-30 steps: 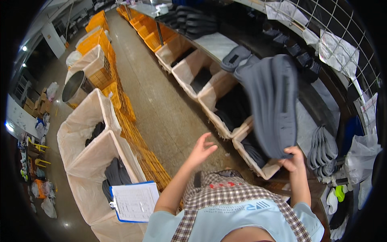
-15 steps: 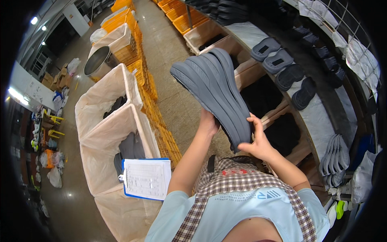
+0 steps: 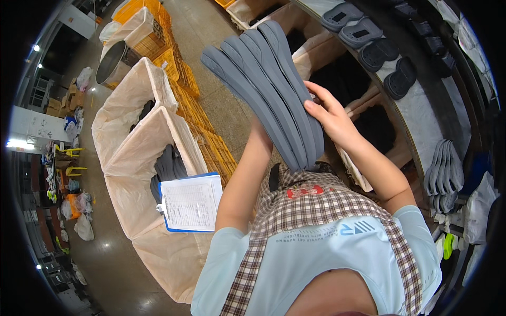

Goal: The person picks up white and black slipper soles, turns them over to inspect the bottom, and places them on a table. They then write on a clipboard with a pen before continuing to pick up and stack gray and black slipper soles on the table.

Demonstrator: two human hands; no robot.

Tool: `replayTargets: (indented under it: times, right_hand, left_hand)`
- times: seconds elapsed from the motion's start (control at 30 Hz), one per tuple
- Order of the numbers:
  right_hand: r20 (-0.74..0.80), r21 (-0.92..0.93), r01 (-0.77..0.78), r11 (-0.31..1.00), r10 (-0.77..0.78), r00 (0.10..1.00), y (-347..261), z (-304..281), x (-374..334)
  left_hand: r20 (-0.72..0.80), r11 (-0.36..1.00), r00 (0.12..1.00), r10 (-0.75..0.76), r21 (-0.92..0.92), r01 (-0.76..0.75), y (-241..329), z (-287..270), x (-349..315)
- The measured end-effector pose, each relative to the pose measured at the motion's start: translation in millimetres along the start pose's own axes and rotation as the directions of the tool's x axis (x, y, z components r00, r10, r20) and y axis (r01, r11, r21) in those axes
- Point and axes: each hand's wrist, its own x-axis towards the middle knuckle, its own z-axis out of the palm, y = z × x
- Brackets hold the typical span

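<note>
A fanned stack of several grey shoe soles [image 3: 269, 92] is held up in front of my body, sloping from the upper left toward my apron. Beneath its left side is my left hand [image 3: 262, 131], which carries the stack; its fingers are hidden behind the soles. My right hand [image 3: 328, 111] grips the right edge of the outermost sole, with the thumb and fingertips against it. The lower ends of the soles are close to my checked apron [image 3: 305, 210].
Cloth-lined bins [image 3: 126, 189] stand on the left, one with grey pieces inside and a clipboard [image 3: 191, 203] on its edge. Yellow crates [image 3: 205, 137] run beside them. On the right, a bench holds grey and black soles [image 3: 361, 32] and bundled grey strips [image 3: 444, 168].
My right hand has slid up the stack's right edge from near its lower end. The soles are spread a little wider at the top. The view has shifted slightly.
</note>
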Motion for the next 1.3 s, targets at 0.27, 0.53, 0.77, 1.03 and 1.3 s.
replayTargets:
  times: [0.27,0.53,0.77,1.03,1.3]
  right_hand:
    - [0.011,-0.012,-0.099,0.995,0.099,0.995,-6,4,6]
    - [0.164,-0.093,-0.107,0.99,0.121,0.979,-6,-9,13]
    - [0.147,-0.221,-0.048,0.974,0.082,0.986,18,-22,10]
    - [0.138,-0.249,0.12,0.961,-0.088,0.987,41,-30,11]
    - [0.156,-0.411,0.546,0.73,-0.534,0.831,32,-48,33]
  left_hand:
    - [-0.074,0.989,0.997,-0.034,-0.144,0.023,-2,-4,-1]
    - [-0.028,0.995,0.999,0.033,0.099,-0.03,7,-24,-6]
    - [0.171,0.96,0.979,0.109,0.238,-0.149,30,-8,-6]
    - [0.384,0.543,0.843,0.376,0.646,-0.537,46,20,-13]
    - [0.114,0.784,0.983,0.146,0.592,-0.186,16,45,-39]
